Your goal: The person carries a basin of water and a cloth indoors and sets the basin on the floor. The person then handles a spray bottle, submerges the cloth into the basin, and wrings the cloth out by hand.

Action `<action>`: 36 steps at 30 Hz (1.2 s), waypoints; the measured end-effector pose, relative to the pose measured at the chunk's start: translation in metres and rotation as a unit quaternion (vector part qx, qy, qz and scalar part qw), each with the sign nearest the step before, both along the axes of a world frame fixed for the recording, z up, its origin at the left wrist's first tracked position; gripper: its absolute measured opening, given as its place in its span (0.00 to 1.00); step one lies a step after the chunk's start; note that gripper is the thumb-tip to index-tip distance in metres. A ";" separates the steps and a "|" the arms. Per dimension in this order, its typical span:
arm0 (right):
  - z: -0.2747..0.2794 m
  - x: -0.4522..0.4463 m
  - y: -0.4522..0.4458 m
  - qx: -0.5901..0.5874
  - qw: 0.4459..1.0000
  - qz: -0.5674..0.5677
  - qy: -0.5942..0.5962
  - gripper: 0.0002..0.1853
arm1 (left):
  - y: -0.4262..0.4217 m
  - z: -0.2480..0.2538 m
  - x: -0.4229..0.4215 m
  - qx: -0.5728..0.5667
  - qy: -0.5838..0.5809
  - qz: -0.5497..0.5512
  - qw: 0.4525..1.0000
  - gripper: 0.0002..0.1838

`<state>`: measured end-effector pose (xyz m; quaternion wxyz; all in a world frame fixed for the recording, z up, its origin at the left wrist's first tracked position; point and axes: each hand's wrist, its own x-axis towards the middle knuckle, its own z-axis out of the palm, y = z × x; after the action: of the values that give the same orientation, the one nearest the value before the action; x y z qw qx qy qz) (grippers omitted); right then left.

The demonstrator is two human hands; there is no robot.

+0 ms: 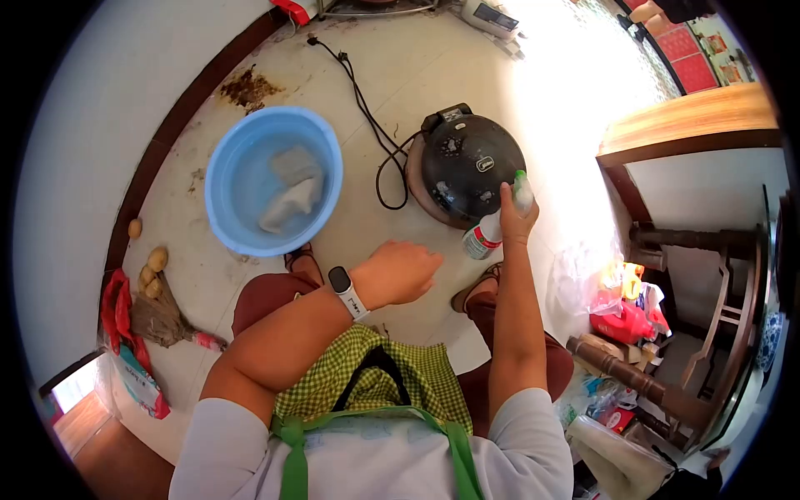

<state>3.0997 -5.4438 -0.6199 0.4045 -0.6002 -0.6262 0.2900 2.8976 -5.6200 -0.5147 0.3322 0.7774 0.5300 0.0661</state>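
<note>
My right hand (518, 223) is closed around the neck of a white spray bottle (482, 239) with a red and green label. Its green-tipped nozzle (522, 182) points away from me, over the near right rim of a round black electric griddle (467, 167). The griddle's lid is down, with whitish foam patches on top. My left hand (398, 273), loosely fisted with nothing visible in it, hovers in front of my body below the griddle. To the left, a blue basin (218, 212) of water holds a pale, soaked cloth (293, 200).
A black power cord (360, 100) trails from the griddle across the floor. Potatoes (157, 258) and bags (133, 333) lie along the left wall. At right stand a dark wooden rack (708, 242) and a red bottle (621, 323) among plastic bags. A white appliance (490, 18) sits at the back.
</note>
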 end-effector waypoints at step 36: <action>-0.049 -0.027 -0.112 0.035 0.998 0.057 0.008 0.11 | 0.000 0.000 -0.014 0.034 -0.011 0.042 0.998 0.10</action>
<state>3.0724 -5.5558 -0.6685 0.4131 -0.5464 -0.6659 0.2958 2.8837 -5.6204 -0.5148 0.3083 0.7643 0.5561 0.1070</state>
